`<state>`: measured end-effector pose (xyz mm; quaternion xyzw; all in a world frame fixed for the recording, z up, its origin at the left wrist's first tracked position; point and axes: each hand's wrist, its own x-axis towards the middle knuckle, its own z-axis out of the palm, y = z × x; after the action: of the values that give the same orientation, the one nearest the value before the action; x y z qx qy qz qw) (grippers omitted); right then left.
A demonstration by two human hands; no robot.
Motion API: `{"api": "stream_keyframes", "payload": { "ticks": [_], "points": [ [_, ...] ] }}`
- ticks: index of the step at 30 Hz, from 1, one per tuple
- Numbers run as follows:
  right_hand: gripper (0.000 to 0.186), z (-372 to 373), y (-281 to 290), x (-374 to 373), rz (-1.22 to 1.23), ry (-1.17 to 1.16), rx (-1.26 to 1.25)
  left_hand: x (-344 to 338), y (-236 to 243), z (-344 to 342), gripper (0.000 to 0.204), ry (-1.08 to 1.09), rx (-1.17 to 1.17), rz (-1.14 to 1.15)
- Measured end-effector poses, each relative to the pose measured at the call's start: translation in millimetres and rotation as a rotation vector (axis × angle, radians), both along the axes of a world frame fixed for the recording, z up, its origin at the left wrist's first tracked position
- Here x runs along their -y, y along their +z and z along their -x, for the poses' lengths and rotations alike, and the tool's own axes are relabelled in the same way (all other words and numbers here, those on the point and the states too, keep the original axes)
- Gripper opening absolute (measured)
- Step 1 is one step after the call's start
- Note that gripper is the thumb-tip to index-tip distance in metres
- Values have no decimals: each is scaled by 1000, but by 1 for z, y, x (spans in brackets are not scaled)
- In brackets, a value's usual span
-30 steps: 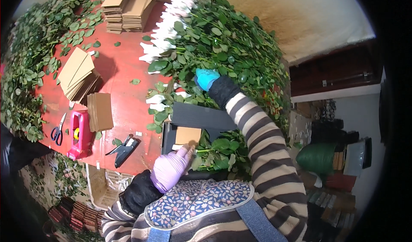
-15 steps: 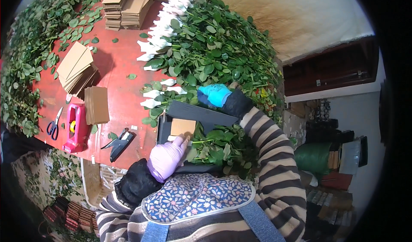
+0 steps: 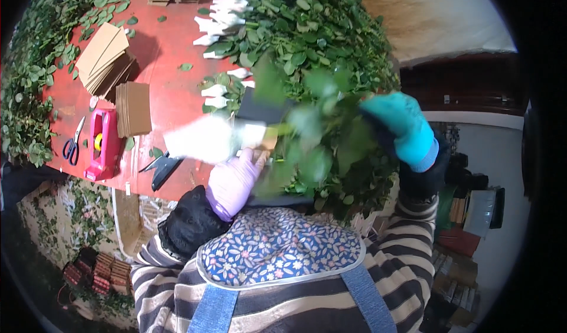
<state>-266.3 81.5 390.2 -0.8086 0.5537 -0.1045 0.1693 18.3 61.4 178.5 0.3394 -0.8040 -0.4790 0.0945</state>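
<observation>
My left hand [image 3: 232, 184], in a pale pink glove, is closed at the near left of a dark tray, its fingers pressing on a small brown cardboard piece [image 3: 269, 139]. Leafy stems [image 3: 295, 185] lie beside it in the tray. My right hand [image 3: 407, 129], in a teal glove, is raised at the right, closed around the stem end of a leafy rose. That rose's white-covered head [image 3: 201, 138] is smeared by motion and points left, above my left hand. Its blurred leaves hide much of the tray, of which a dark panel [image 3: 260, 105] shows behind.
White-headed leafy stems [image 3: 307, 32] are heaped at the back. Cardboard stacks [image 3: 133, 108], a pink tape dispenser [image 3: 103, 147], scissors [image 3: 73, 144] and a black stapler [image 3: 165, 170] lie on the red table [image 3: 165, 43]. A beige basket [image 3: 127, 221] stands below its near edge.
My right hand has moved right and toward me from the stem heap, bringing a white-headed rose over the tray. My left hand stays at the cardboard piece. The whole view has shifted slightly.
</observation>
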Motion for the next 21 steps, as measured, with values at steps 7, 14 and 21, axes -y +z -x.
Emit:
{"api": "stream_keyframes", "payload": {
  "ticks": [7,14,21],
  "points": [
    [14,52,-126,-61,-547,-74,-217,5,10,-4,83,-342,222,535],
    [14,54,-153,-64,-415,-123,-511,29,14,1,87,-386,154,411],
    [20,39,-133,-88,-661,-260,-132,37,2,-7,88,-405,12,404]
  ]
}}
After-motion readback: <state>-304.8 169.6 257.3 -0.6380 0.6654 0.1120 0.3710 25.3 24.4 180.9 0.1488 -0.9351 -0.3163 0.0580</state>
